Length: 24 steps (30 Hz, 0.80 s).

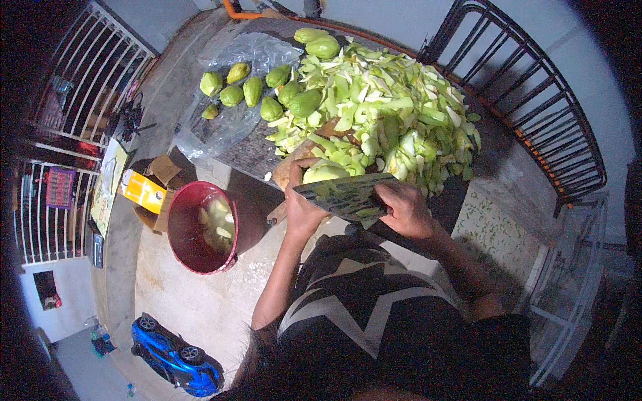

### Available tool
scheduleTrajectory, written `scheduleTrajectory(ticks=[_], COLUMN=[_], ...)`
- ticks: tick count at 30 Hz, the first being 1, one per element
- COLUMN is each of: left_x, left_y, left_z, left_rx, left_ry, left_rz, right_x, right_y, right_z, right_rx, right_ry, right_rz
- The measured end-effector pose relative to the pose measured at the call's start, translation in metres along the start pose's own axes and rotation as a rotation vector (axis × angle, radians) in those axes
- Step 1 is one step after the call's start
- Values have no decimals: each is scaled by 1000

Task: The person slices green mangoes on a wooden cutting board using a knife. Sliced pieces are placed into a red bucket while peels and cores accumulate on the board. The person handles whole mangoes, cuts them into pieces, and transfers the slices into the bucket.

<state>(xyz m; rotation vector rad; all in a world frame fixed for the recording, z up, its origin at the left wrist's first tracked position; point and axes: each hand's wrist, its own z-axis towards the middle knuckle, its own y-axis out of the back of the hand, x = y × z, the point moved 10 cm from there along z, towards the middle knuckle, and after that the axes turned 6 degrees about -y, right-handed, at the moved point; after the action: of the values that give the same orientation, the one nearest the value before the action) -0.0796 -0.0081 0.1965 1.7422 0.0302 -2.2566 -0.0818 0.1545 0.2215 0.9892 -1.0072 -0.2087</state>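
Observation:
My left hand (304, 208) is wrapped round a pale green peeled chayote (324, 172) close in front of my body. In my right hand (408, 209) is a broad-bladed cleaver (348, 195); its wide, wet-looking blade lies over the near side of the chayote, and the handle is hidden in my fist. Just beyond both hands a large heap of green peelings (401, 113) covers much of the dark table. A brown wooden board (294, 160) shows partly from under them. Several unpeeled chayotes (252, 91) lie to the left of the heap, some on a clear plastic bag (217, 137).
A red bucket (251, 230) with pale pieces in it stands on the floor to my left. Beside it are an orange-yellow box (144, 192) and cardboard. A blue toy car (175, 364) lies at lower left. Dark metal bars (528, 107) stand on the right.

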Motion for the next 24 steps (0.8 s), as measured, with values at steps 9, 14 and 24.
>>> scheduleTrajectory(ticks=[9,14,24], left_x=[4,23,185], left_y=[8,-4,-14], left_z=[2,4,-22], left_rx=[-3,48,153], left_ry=[-10,-17,-46], left_rz=[89,300,989], right_x=[-99,-165,-169], right_y=[-34,-40,-64], right_z=[11,-12,-23], right_rx=[-32,-121,29], right_ry=[-395,-528,-585], right_rz=[-35,138,171])
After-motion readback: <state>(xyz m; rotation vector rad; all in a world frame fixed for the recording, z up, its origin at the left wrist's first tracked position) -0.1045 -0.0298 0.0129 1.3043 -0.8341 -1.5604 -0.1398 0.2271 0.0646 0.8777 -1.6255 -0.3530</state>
